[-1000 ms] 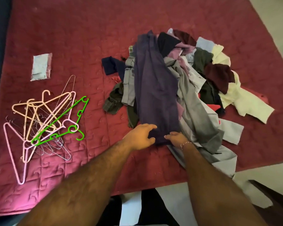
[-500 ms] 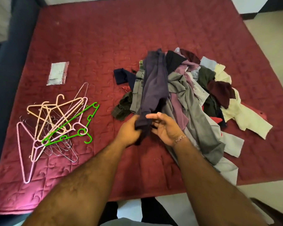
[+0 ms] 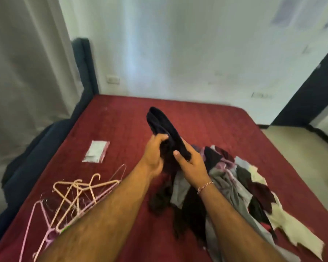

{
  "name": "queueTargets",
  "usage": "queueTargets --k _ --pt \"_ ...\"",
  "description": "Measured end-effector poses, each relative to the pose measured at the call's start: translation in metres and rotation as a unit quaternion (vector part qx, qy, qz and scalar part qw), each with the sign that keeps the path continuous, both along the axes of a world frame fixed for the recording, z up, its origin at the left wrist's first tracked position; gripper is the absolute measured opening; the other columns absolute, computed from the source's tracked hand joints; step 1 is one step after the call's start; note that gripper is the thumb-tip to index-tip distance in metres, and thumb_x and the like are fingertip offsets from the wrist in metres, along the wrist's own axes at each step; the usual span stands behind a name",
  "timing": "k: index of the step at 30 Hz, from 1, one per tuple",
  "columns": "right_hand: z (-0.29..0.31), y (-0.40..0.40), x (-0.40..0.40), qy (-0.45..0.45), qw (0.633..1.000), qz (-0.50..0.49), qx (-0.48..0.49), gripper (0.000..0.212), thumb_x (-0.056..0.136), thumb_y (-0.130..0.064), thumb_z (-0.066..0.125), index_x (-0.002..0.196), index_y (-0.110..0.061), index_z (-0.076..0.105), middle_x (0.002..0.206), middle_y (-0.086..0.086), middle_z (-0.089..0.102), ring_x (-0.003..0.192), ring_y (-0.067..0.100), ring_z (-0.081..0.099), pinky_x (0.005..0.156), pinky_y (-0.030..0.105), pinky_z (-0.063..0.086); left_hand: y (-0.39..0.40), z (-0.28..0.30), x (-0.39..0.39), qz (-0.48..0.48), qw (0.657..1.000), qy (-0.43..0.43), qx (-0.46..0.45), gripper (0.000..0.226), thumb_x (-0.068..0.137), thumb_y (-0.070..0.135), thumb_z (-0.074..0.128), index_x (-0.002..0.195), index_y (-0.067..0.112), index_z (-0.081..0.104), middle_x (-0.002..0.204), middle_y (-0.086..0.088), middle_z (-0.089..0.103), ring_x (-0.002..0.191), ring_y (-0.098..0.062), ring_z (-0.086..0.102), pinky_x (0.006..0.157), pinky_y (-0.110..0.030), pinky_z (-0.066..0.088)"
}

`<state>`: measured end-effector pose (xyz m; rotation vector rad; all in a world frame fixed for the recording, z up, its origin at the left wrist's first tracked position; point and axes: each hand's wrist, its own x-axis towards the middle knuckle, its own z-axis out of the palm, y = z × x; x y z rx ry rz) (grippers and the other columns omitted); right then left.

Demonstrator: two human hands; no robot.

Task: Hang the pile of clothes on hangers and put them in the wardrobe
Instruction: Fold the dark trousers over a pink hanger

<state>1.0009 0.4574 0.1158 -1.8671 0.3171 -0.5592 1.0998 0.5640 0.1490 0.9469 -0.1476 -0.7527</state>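
Note:
Both hands hold a dark purple garment (image 3: 165, 125) lifted above the red bed (image 3: 206, 121). My left hand (image 3: 155, 154) grips its left side with curled fingers. My right hand (image 3: 191, 165) grips the fabric from the right, thumb on top. The garment's lower part hangs down between my forearms. The pile of clothes (image 3: 233, 188), grey, maroon, black and cream pieces, lies on the bed to the right, partly hidden by my right arm. A heap of pink and peach hangers (image 3: 72, 197) lies at the lower left; my left forearm covers part of it.
A small flat packet (image 3: 96, 151) lies on the bed left of my hands. A dark blue headboard (image 3: 85, 65) and a grey curtain (image 3: 27, 72) stand at the left. A white wall is behind the bed; a dark door frame (image 3: 309, 91) and pale floor are at the right.
Both hands have lifted the dark purple garment up off the pile. My head has tilted up, so the wall and headboard came into view.

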Motion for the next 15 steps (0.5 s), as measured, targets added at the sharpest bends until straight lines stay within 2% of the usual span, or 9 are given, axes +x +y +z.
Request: queueTargets --k 2,3,5,7,9,11,15 --pt "0.036 0.009 0.024 -0.033 0.999 -0.02 -0.036 0.04 0.099 -0.025 0.064 0.138 -0.019 0.064 0.131 -0.006 0.07 0.124 0.011 0.064 0.105 0.033 0.052 0.01 0.022 0.02 0.033 0.991 -0.118 0.061 0.029 0.093 -0.002 0.059 0.12 0.007 0.062 0.091 -0.005 0.073 0.075 -0.013 0.071 0.063 -0.025 0.056" --pt "0.054 0.013 0.037 -0.038 0.997 -0.033 -0.065 0.035 0.097 -0.025 0.063 0.132 -0.021 0.068 0.124 -0.007 0.074 0.118 0.011 0.068 0.1 0.035 0.055 0.016 0.037 0.031 0.05 0.979 -0.171 0.1 0.033 0.089 -0.007 0.062 0.119 0.007 0.064 0.093 -0.006 0.074 0.077 -0.015 0.072 0.064 -0.027 0.056" --pt "0.09 0.018 0.059 -0.043 0.992 -0.068 -0.101 0.023 0.095 -0.023 0.063 0.115 -0.023 0.073 0.107 -0.008 0.077 0.102 0.008 0.071 0.09 0.037 0.057 0.031 0.067 0.057 0.081 0.957 -0.227 0.163 0.029 0.084 -0.006 0.064 0.109 0.008 0.07 0.095 -0.011 0.076 0.085 -0.025 0.073 0.068 -0.033 0.058" --pt "0.133 0.015 0.076 -0.062 0.982 -0.147 -0.099 0.01 0.092 -0.02 0.066 0.101 -0.024 0.07 0.094 -0.003 0.075 0.09 0.011 0.068 0.085 0.04 0.057 0.051 0.102 0.089 0.107 0.94 -0.264 0.189 0.013 0.087 0.002 0.068 0.095 0.011 0.073 0.094 -0.013 0.077 0.085 -0.028 0.073 0.073 -0.037 0.057" --pt "0.182 0.004 0.08 -0.082 0.966 -0.231 -0.082 0.013 0.089 -0.015 0.071 0.098 -0.021 0.065 0.093 0.001 0.071 0.092 0.02 0.067 0.088 0.038 0.056 0.078 0.142 0.124 0.123 0.912 -0.331 0.208 0.002 0.092 0.018 0.073 0.093 0.016 0.075 0.093 -0.008 0.077 0.086 -0.026 0.073 0.079 -0.038 0.059" --pt "0.233 -0.013 0.074 -0.094 0.946 -0.284 -0.126 0.016 0.088 -0.017 0.074 0.102 -0.017 0.067 0.099 0.006 0.072 0.098 0.027 0.068 0.088 0.034 0.052 0.105 0.181 0.156 0.132 0.883 -0.39 0.223 0.013 0.096 0.028 0.072 0.104 0.018 0.076 0.097 -0.003 0.077 0.088 -0.021 0.072 0.085 -0.034 0.057" --pt "0.309 -0.045 0.062 -0.028 0.927 -0.265 -0.264 0.031 0.097 -0.039 0.063 0.105 -0.01 0.073 0.11 0.013 0.074 0.103 0.032 0.067 0.089 0.037 0.052 0.141 0.253 0.196 0.113 0.888 -0.429 0.123 0.015 0.103 0.025 0.063 0.109 0.019 0.077 0.106 -0.005 0.079 0.101 -0.024 0.075 0.099 -0.043 0.057"
